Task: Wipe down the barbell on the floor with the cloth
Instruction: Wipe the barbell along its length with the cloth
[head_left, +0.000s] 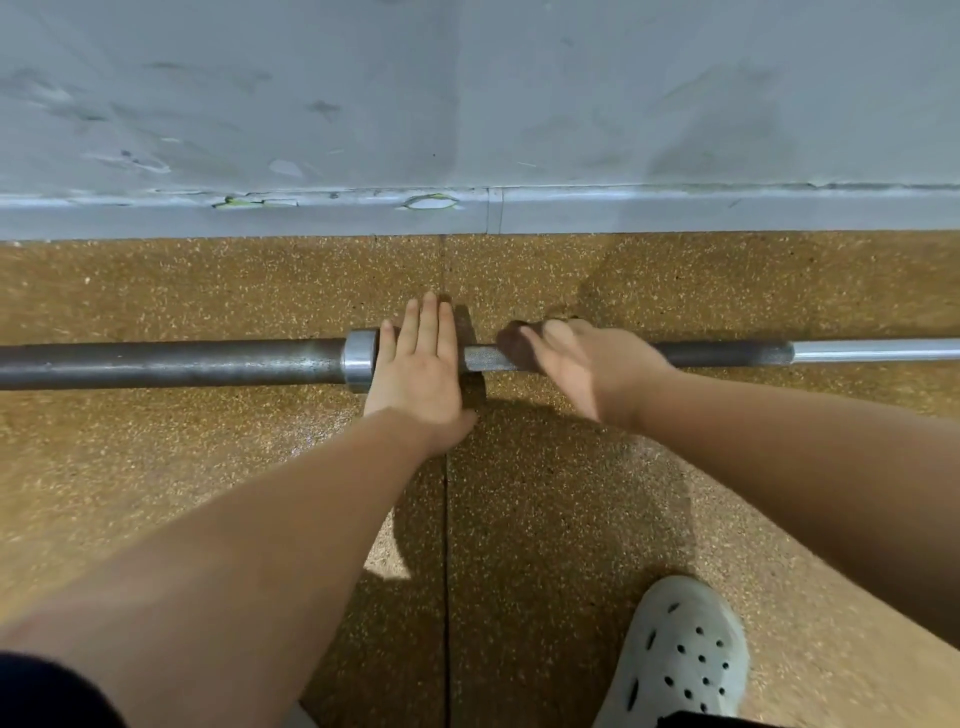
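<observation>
Steel barbell lies on the speckled floor. Left hand rests flat, outstretched, beside the collar. Right hand grips a dark cloth round the knurled shaft.

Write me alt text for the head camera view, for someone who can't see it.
A person's left hand presses flat on a barbell lying on the speckled brown floor, while the right hand, blurred, holds a dark cloth on the shaft. A grey wall runs behind; a pale clog shows lower right.
</observation>
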